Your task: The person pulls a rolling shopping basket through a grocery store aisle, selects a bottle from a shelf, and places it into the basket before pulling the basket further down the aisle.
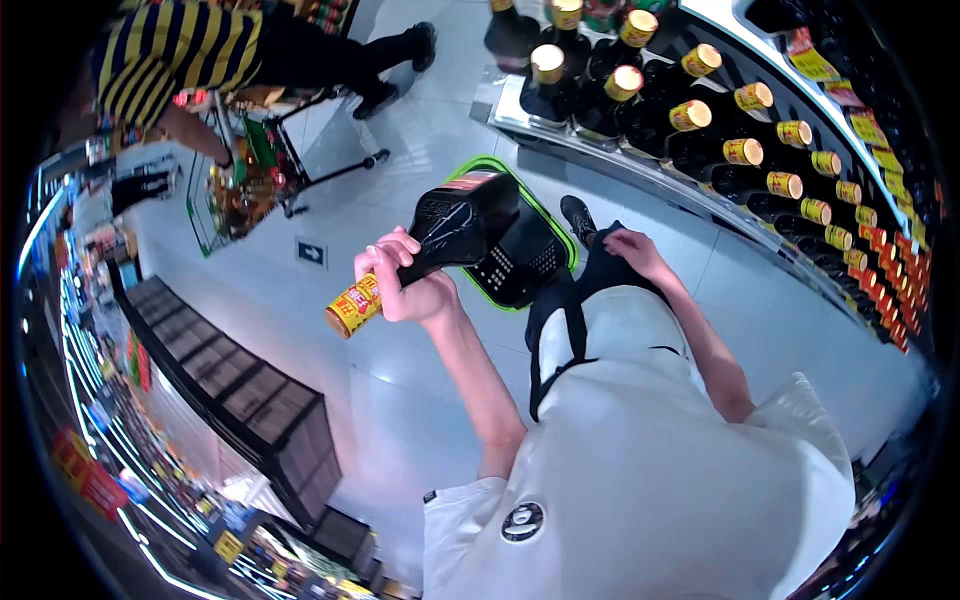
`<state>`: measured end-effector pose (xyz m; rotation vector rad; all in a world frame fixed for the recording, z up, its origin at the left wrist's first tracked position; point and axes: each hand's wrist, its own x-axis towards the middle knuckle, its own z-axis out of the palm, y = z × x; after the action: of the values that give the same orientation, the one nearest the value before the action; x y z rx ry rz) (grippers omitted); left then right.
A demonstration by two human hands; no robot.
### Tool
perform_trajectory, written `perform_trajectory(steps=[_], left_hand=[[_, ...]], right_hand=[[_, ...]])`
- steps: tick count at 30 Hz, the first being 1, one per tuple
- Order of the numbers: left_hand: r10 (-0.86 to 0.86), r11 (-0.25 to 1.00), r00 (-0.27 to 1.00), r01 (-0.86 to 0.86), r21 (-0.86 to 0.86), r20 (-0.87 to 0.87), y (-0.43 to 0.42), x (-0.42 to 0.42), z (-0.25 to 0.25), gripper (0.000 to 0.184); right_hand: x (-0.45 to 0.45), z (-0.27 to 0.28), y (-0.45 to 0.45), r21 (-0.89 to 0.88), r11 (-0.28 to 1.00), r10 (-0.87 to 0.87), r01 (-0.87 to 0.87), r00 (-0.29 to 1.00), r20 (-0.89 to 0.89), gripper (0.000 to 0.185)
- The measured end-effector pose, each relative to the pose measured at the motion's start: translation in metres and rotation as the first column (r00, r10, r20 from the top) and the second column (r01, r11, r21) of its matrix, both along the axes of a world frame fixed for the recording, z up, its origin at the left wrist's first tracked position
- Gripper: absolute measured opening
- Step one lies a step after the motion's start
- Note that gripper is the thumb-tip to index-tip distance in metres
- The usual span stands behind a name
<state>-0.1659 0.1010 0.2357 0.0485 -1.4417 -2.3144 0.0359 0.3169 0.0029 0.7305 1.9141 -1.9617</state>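
My left hand (398, 278) is closed around the neck of a large dark bottle (455, 225). The bottle has a yellow-and-red wrapped cap and is tilted, its cap end toward the lower left. Its wide base overlaps, in my view, a black shopping basket with a bright green rim (563, 225). Whether the bottle touches the basket cannot be told. My right hand (638, 252) hangs beside my dark trousers, its fingers loosely apart with nothing in them.
Shelves with rows of similar dark, yellow-capped bottles (690, 115) line the right, above a metal shelf edge (600, 150). A person in a striped shirt (180, 50) leans at a loaded shopping cart (250, 165). A dark-framed rack (230, 380) stands lower left.
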Motion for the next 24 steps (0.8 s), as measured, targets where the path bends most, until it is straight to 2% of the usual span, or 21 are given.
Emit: perform_trajectory(steps=[1,2,3,4,6,7,9,10,11,13,14,15,17,18,19,21,22,23,24], left_hand=[[-0.006,0.997,0.998,0.001,0.077,0.065,-0.013,0.016,0.005,0.016],[-0.008,0.993,0.994,-0.005,0.117,0.106,-0.024,0.030,0.006,0.017],[0.056,0.990,0.991,-0.071,0.123,0.121,-0.035,0.046,0.012,0.017],[0.028,0.990,0.992,-0.045,0.132,0.124,-0.047,0.062,0.020,0.017],[-0.020,0.992,0.996,0.009,0.129,0.090,-0.071,0.092,0.027,0.018],[0.035,0.989,0.995,-0.049,0.139,0.097,-0.083,0.108,0.033,0.018],[0.019,0.979,0.996,-0.036,0.203,0.087,-0.105,0.134,0.044,0.019],[0.040,0.956,0.993,-0.069,0.284,0.107,-0.116,0.146,0.046,0.019],[0.090,0.948,0.990,-0.120,0.296,0.112,-0.125,0.157,0.047,0.019],[0.056,0.892,0.995,-0.087,0.443,0.083,-0.139,0.171,0.046,0.019],[0.079,0.894,0.992,-0.115,0.433,0.100,-0.147,0.176,0.046,0.020],[0.119,0.883,0.987,-0.153,0.444,0.104,-0.152,0.183,0.043,0.020],[0.085,0.825,0.990,-0.134,0.550,0.113,-0.168,0.189,0.038,0.021],[0.098,0.820,0.986,-0.156,0.551,0.134,-0.176,0.192,0.035,0.021],[0.121,0.809,0.983,-0.180,0.560,0.141,-0.179,0.196,0.032,0.021],[0.087,0.738,0.984,-0.168,0.653,0.155,-0.191,0.201,0.027,0.021],[0.089,0.717,0.977,-0.197,0.668,0.193,-0.196,0.202,0.027,0.022],[0.098,0.708,0.974,-0.211,0.674,0.202,-0.200,0.204,0.025,0.022],[0.085,0.718,0.977,-0.197,0.668,0.197,-0.205,0.205,0.023,0.023]], right_hand=[[-0.019,0.020,-0.012,-0.152,0.986,0.043,-0.067,0.986,-0.158,0.021],[-0.034,0.020,-0.021,-0.346,0.934,0.078,-0.092,0.996,-0.053,0.022],[-0.053,0.049,-0.037,-0.450,0.885,0.112,-0.120,0.993,-0.045,0.027],[-0.067,0.072,-0.056,-0.473,0.870,0.143,-0.141,0.989,-0.031,0.031],[-0.082,0.086,-0.085,-0.729,0.679,0.156,-0.089,0.987,0.025,0.034],[-0.088,0.108,-0.100,-0.784,0.619,0.180,-0.034,0.979,0.100,0.039],[-0.090,0.126,-0.131,-0.849,0.524,0.284,-0.065,0.953,0.102,0.045],[-0.087,0.131,-0.141,-0.859,0.498,0.363,-0.119,0.928,0.082,0.048],[-0.083,0.136,-0.150,-0.853,0.503,0.410,-0.142,0.908,0.091,0.048],[-0.075,0.142,-0.162,-0.894,0.422,0.427,0.147,0.838,0.339,0.050],[-0.070,0.130,-0.167,-0.896,0.404,0.449,0.182,0.814,0.368,0.057],[-0.066,0.136,-0.173,-0.891,0.423,0.478,0.168,0.794,0.376,0.057],[-0.060,0.157,-0.190,-0.980,0.184,0.536,0.075,0.828,0.164,0.072],[-0.055,0.165,-0.200,-0.947,0.290,0.465,0.140,0.844,0.268,0.081],[-0.053,0.158,-0.197,-0.942,0.305,0.483,0.139,0.830,0.279,0.081],[-0.050,0.144,-0.193,-0.990,0.123,0.592,-0.073,0.806,0.014,0.087],[-0.046,0.146,-0.196,-0.933,0.318,0.577,-0.171,0.815,0.048,0.089],[-0.044,0.144,-0.194,-0.931,0.325,0.587,-0.167,0.808,0.060,0.089],[-0.044,0.143,-0.193,-0.943,0.280,0.628,-0.179,0.777,0.039,0.091]])
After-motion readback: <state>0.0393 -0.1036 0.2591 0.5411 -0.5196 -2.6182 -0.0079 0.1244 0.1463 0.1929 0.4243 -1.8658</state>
